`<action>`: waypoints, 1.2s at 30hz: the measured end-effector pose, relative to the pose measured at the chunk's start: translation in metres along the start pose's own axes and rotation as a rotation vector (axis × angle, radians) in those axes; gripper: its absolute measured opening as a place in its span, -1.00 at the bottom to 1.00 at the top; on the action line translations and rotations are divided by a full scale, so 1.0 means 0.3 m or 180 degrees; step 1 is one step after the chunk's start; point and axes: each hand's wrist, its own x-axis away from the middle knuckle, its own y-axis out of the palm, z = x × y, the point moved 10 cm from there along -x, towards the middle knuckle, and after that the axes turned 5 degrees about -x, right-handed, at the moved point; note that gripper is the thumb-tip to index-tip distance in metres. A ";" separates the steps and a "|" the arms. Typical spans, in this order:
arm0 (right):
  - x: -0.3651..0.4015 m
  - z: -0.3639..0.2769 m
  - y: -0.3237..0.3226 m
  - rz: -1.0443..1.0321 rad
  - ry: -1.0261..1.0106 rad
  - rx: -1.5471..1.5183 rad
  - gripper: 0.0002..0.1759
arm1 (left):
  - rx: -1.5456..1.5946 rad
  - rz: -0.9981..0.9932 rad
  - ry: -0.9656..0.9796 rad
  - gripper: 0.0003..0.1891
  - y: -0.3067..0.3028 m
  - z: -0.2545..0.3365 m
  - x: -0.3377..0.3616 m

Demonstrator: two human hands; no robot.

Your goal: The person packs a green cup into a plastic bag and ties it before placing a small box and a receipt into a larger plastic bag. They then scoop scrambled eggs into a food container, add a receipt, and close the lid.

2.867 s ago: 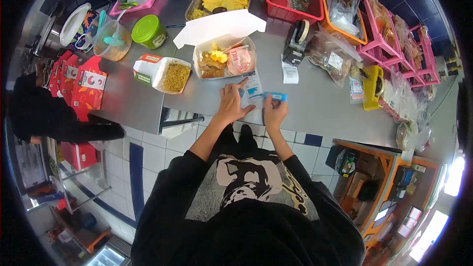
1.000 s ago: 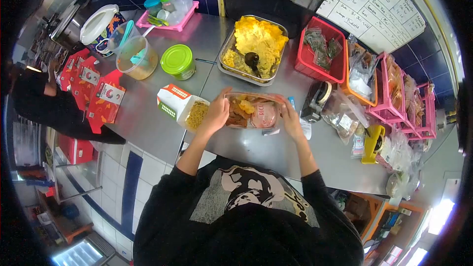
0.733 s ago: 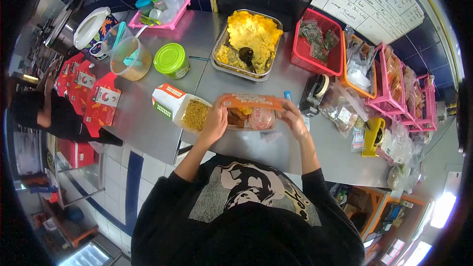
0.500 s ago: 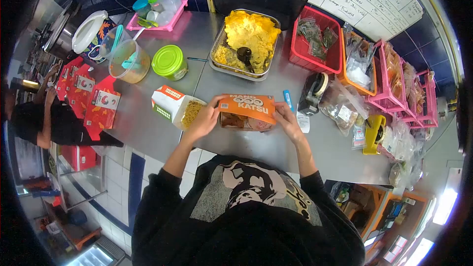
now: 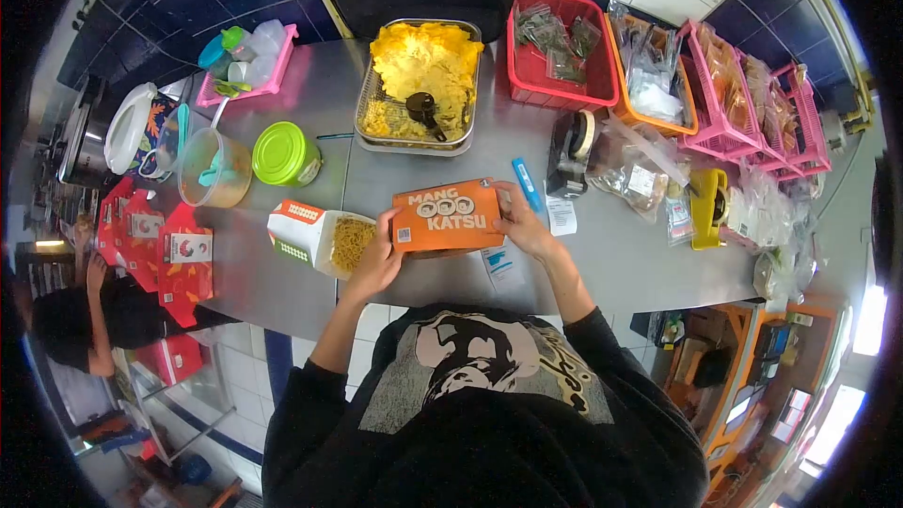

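Note:
An orange box point(image 5: 446, 217) marked "MANG KATSU" lies between my hands, its lid down over the top. My left hand point(image 5: 377, 259) grips its left end, fingers bent round the edge. At the right end, my right hand point(image 5: 523, 223) holds the box with thumb and fingers at the lid's corner. Left of my left hand, a white, orange and green carton point(image 5: 303, 230) lies on its side with noodles point(image 5: 351, 243) in its open end. A printed paper point(image 5: 503, 266) lies below the box's right side, and a blue marker point(image 5: 527, 184) beyond my right hand.
On the steel counter point(image 5: 310, 297) stand a tray of yellow food point(image 5: 418, 148), a green-lidded tub point(image 5: 284, 154), a plastic container point(image 5: 231, 190), a red basket point(image 5: 568, 90), pink baskets point(image 5: 722, 136) and a yellow tape dispenser point(image 5: 705, 210). Another person's arm point(image 5: 98, 314) shows at far left.
The box's lid has come down over the food inside, which is now hidden. The view has shifted, and the printed paper below the box has come into sight.

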 end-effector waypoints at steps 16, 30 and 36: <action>-0.011 -0.076 0.145 -0.0407 -0.1203 0.3611 -0.21 | -0.0325 0.0811 -0.0069 -0.37 0.066 0.005 -0.082; -0.028 -0.146 0.151 -0.1468 -0.0871 0.3815 -0.06 | -0.2227 -0.1549 0.0712 0.11 0.163 0.069 -0.133; 0.066 -0.083 0.131 -0.0940 -0.1591 0.3809 -0.22 | -0.2158 -0.1469 0.0941 0.12 0.163 0.098 -0.109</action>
